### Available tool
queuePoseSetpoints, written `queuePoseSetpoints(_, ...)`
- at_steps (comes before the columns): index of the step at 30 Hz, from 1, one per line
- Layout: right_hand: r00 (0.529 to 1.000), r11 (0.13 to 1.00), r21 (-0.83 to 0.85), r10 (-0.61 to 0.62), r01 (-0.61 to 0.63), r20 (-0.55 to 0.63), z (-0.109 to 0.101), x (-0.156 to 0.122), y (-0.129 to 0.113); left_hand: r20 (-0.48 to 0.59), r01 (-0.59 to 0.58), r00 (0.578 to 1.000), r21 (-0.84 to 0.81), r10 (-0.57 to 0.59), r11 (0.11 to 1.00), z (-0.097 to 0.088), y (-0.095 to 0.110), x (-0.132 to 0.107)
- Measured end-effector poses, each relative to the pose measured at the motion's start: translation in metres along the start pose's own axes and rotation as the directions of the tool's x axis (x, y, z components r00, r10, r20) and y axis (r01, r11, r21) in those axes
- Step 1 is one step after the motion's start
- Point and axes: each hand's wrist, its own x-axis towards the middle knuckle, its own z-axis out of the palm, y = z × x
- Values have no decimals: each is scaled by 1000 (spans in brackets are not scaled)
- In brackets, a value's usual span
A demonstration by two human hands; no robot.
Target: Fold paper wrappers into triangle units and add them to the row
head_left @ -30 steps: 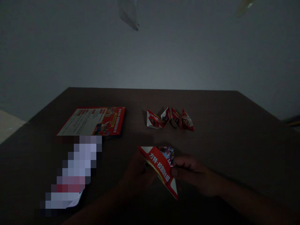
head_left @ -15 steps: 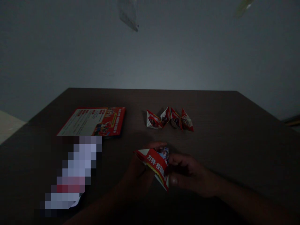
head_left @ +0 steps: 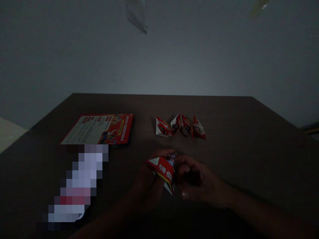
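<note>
A folded paper shape [head_left: 163, 169], red and white with Chinese lettering, is between my two hands above the table. My left hand [head_left: 149, 189] wraps it from the left and behind, its fingers along the far side. At the paper's right edge, my right hand [head_left: 201, 182] has curled fingers pressed against it, thumb held low. Darkness hides part of both hands' grip. Beyond them stands a zigzag row of similar folded red papers [head_left: 188, 126], joined or touching.
A stack of red and white printed leaflets [head_left: 117, 129] lies on the left of the dark table [head_left: 236, 132]. In front of it a bright, pixelated object [head_left: 83, 176] is blurred out. A pale wall [head_left: 199, 59] rises behind the table.
The folded paper has turned and narrowed a little, its lower tip shifting left and up. My right fingers have curled in closer along its right edge.
</note>
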Motion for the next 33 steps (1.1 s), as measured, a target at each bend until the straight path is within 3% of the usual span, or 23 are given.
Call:
queuePoseSetpoints(3, 996, 998, -4, -58, 58, -66, -1, 0, 6, -10, -18, 1000, 68, 19, 997, -2, 4, 2)
queuePoseSetpoints(7, 982, 968, -223, -147, 117, -123, -3, -1, 9, 8, -12, 1000, 193, 10, 981, -1, 6, 4)
queuePoseSetpoints(11, 966, 847, -512, -232, 142, -116, -3, -2, 6, 45, -54, 998, 262, 44, 963, 2, 7, 4)
queuePoseSetpoints(14, 955, 765, -625, -279, 155, -105, -2, -3, 4, 79, -50, 996, 276, 29, 960, 2, 10, 4)
queuePoseSetpoints(19, 939, 741, -645, -328, 188, -103, -3, -3, 8, 99, 7, 994, 286, -37, 958, 1, 9, 3)
queuePoseSetpoints(26, 918, 749, -630, -371, 207, -140, -5, -2, 9, 145, -30, 989, 260, -8, 965, -1, 9, 1)
queuePoseSetpoints(29, 903, 754, -627, -388, 195, -185, -4, -1, 6, 163, -58, 986, 259, 15, 964, -1, 10, -1)
queuePoseSetpoints(33, 861, 834, -529, -380, 159, -339, -4, 1, 6, 226, -79, 973, 180, 37, 980, -1, 10, -2)
